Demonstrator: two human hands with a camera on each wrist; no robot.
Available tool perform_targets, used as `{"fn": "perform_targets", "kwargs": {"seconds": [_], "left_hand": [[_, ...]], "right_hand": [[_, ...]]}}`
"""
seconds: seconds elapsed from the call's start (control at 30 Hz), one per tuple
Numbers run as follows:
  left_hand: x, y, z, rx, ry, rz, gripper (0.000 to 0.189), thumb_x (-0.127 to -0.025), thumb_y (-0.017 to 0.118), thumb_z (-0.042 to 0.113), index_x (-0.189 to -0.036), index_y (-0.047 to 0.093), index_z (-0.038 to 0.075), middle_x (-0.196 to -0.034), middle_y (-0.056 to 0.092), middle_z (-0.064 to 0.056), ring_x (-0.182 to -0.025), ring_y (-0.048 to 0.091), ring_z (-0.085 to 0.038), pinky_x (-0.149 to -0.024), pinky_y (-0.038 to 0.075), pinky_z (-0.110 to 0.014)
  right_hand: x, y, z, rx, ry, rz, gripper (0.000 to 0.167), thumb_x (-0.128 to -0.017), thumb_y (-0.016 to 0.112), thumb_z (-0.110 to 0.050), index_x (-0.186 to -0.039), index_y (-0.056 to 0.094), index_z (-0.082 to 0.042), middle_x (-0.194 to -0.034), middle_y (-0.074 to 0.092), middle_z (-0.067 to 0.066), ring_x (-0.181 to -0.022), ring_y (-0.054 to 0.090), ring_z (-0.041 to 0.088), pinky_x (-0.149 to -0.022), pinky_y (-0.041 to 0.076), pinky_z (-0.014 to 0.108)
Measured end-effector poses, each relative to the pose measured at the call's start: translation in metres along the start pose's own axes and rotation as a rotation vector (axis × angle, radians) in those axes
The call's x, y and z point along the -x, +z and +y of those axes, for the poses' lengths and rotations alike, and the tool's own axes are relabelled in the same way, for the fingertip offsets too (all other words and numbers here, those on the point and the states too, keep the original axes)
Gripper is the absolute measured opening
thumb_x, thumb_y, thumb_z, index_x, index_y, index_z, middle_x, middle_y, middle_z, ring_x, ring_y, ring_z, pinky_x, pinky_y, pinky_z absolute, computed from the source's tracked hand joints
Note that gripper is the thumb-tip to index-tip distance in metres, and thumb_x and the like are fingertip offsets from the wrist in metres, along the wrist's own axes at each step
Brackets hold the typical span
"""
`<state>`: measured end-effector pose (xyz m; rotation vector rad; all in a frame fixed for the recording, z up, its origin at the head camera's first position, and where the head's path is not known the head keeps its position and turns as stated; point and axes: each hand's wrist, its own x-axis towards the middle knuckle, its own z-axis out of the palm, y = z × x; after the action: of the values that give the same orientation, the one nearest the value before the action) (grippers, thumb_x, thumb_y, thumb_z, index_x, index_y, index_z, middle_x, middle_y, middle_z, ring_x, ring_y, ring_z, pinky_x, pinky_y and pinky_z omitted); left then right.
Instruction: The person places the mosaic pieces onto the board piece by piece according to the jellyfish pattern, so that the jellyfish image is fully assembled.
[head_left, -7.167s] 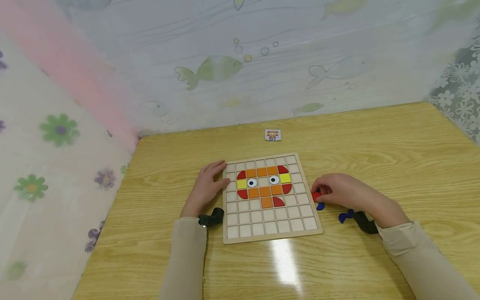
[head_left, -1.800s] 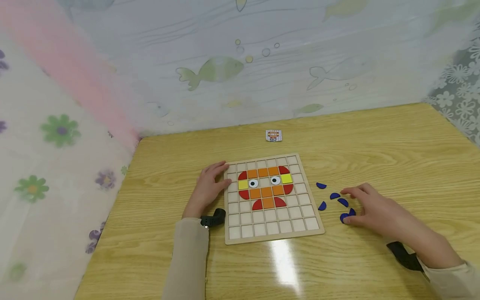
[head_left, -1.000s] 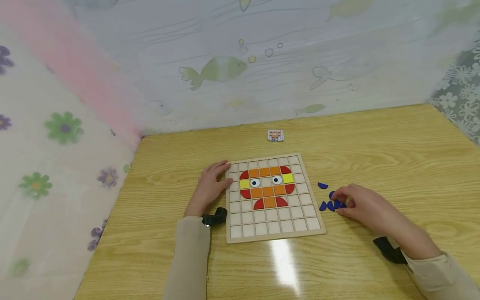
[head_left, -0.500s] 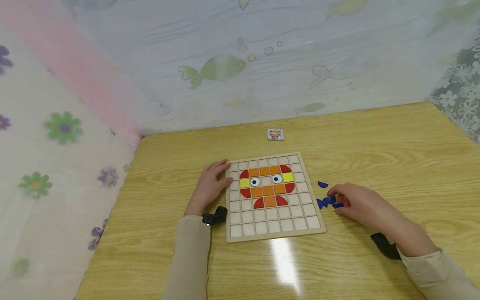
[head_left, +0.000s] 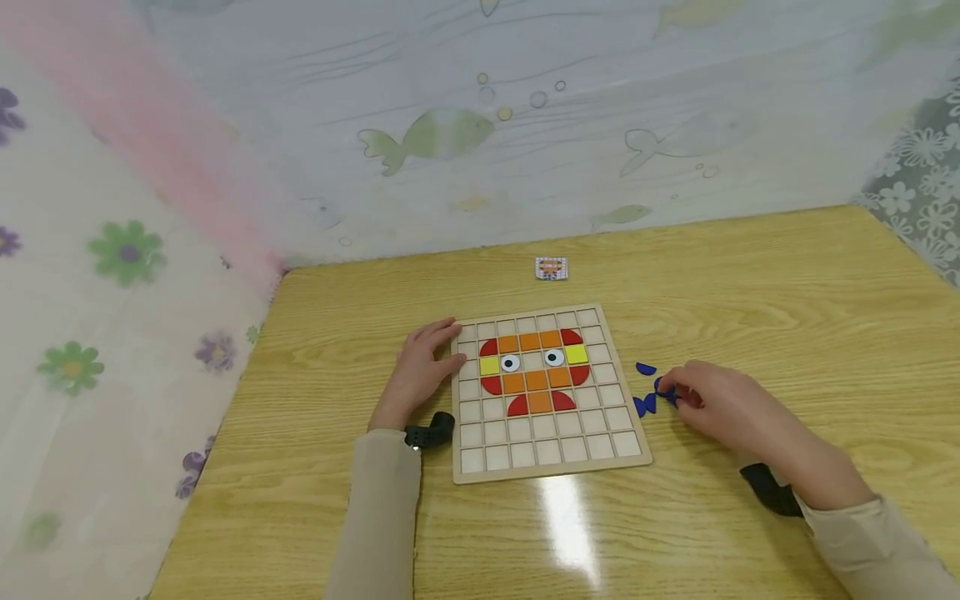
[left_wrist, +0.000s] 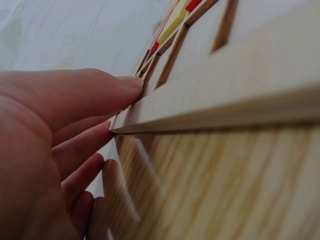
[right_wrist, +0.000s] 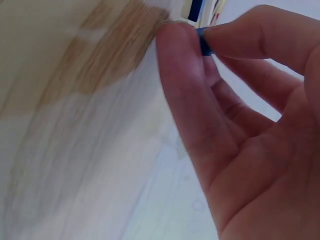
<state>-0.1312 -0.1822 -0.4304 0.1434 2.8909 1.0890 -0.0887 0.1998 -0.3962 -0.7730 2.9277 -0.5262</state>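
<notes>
In the head view, a square wooden grid board (head_left: 510, 474) lies in the middle of the table. Orange squares (head_left: 530, 342), red rounded corner pieces (head_left: 517, 407), yellow pieces (head_left: 489, 366) and white eye discs (head_left: 510, 363) sit in its cells. My left hand (head_left: 417, 372) rests at the board's upper left side, thumb on the rim (left_wrist: 165, 107) and fingers loosely extended along the edge. Right of the board, my right hand (head_left: 712, 400) pinches a blue piece (right_wrist: 204, 42) between thumb and index finger. Blue half-round pieces (head_left: 645, 368) lie around its fingertips.
A small printed card (head_left: 551, 268) with a coloured grid picture lies behind the board. The wood-grain table (head_left: 360, 292) meets a wall covering (head_left: 420, 67) with fish drawings at the back and a flowered one (head_left: 123, 254) at left. Both wrists wear black devices (head_left: 431, 432).
A second red corner piece now sits in the board's lower row. My right hand has drawn the blue pieces left, nearer the board, and its fingertips have closed together. The left hand stays.
</notes>
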Motion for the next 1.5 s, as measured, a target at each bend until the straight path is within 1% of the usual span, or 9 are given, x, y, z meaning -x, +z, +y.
{"fn": "perform_targets", "kwargs": {"seconds": [0.13,0.27,0.43,0.57,0.8,1.03,1.27,1.4,1.5], "left_hand": [[0.0,0.001,0.0,-0.001,-0.005,-0.001,0.048,-0.086,0.059,0.029,-0.131,0.047,0.019,-0.14,0.032,0.008,-0.131,0.017,-0.021,-0.103,0.014,-0.047],[-0.001,0.001,-0.001,-0.001,-0.007,-0.002,0.049,-0.086,0.059,0.03,-0.132,0.047,0.02,-0.14,0.032,0.009,-0.131,0.017,-0.02,-0.103,0.013,-0.047],[-0.001,0.001,-0.002,0.002,-0.001,-0.004,0.048,-0.086,0.058,0.031,-0.132,0.046,0.02,-0.14,0.032,0.01,-0.131,0.017,-0.019,-0.103,0.013,-0.047],[-0.001,0.001,-0.002,0.0,-0.006,-0.002,0.048,-0.086,0.058,0.032,-0.131,0.047,0.021,-0.14,0.032,0.01,-0.131,0.018,-0.019,-0.103,0.013,-0.047],[-0.002,0.001,-0.002,0.001,0.003,-0.003,0.049,-0.086,0.058,0.03,-0.132,0.046,0.019,-0.141,0.032,0.008,-0.131,0.017,-0.022,-0.103,0.012,-0.049],[-0.003,0.0,-0.002,-0.007,-0.01,-0.008,0.053,-0.086,0.057,0.031,-0.135,0.042,0.018,-0.141,0.031,0.004,-0.131,0.017,-0.023,-0.103,0.012,-0.049],[-0.003,0.0,-0.001,-0.013,-0.02,-0.014,0.054,-0.086,0.057,0.032,-0.136,0.04,0.018,-0.141,0.031,0.002,-0.131,0.017,-0.023,-0.103,0.011,-0.049],[-0.003,0.0,-0.001,-0.011,-0.027,-0.019,0.055,-0.086,0.057,0.032,-0.136,0.039,0.019,-0.141,0.031,0.002,-0.131,0.017,-0.024,-0.103,0.012,-0.05],[-0.003,-0.001,-0.001,-0.012,-0.029,-0.022,0.055,-0.086,0.057,0.032,-0.137,0.039,0.02,-0.141,0.031,0.002,-0.131,0.017,-0.023,-0.104,0.013,-0.049]], "right_hand": [[-0.001,-0.002,0.001,-0.05,-0.004,-0.007,0.015,-0.079,0.059,-0.007,-0.09,0.065,-0.014,-0.076,0.053,-0.008,-0.066,0.047,0.008,-0.058,0.041,0.027],[-0.006,-0.002,-0.005,-0.1,-0.005,-0.022,0.013,-0.081,0.059,-0.01,-0.091,0.064,-0.016,-0.078,0.055,-0.009,-0.07,0.049,0.008,-0.061,0.043,0.028],[-0.016,0.001,-0.019,-0.139,-0.068,-0.02,0.013,-0.083,0.06,-0.01,-0.093,0.064,-0.017,-0.078,0.053,-0.011,-0.07,0.047,0.007,-0.062,0.042,0.027],[-0.026,0.005,-0.032,-0.198,-0.105,-0.051,0.011,-0.083,0.061,-0.011,-0.093,0.064,-0.017,-0.08,0.055,-0.011,-0.071,0.049,0.006,-0.064,0.044,0.027],[-0.045,0.018,-0.056,-0.301,-0.084,-0.129,0.007,-0.083,0.063,-0.017,-0.087,0.063,-0.022,-0.078,0.057,-0.013,-0.072,0.052,0.005,-0.067,0.044,0.026],[-0.063,0.031,-0.083,-0.291,-0.146,-0.158,0.005,-0.082,0.064,-0.02,-0.086,0.063,-0.021,-0.075,0.056,-0.016,-0.071,0.052,0.003,-0.067,0.044,0.024],[-0.076,0.04,-0.104,-0.354,-0.119,-0.186,0.006,-0.08,0.066,-0.019,-0.085,0.066,-0.022,-0.074,0.057,-0.016,-0.071,0.051,0.005,-0.065,0.044,0.024],[-0.078,0.045,-0.112,-0.384,-0.127,-0.2,0.005,-0.081,0.065,-0.018,-0.086,0.067,-0.02,-0.075,0.058,-0.016,-0.072,0.052,0.005,-0.066,0.044,0.024],[-0.078,0.048,-0.116,-0.379,-0.14,-0.198,0.004,-0.081,0.065,-0.016,-0.084,0.067,-0.018,-0.074,0.058,-0.015,-0.07,0.051,0.005,-0.066,0.043,0.024]]}}
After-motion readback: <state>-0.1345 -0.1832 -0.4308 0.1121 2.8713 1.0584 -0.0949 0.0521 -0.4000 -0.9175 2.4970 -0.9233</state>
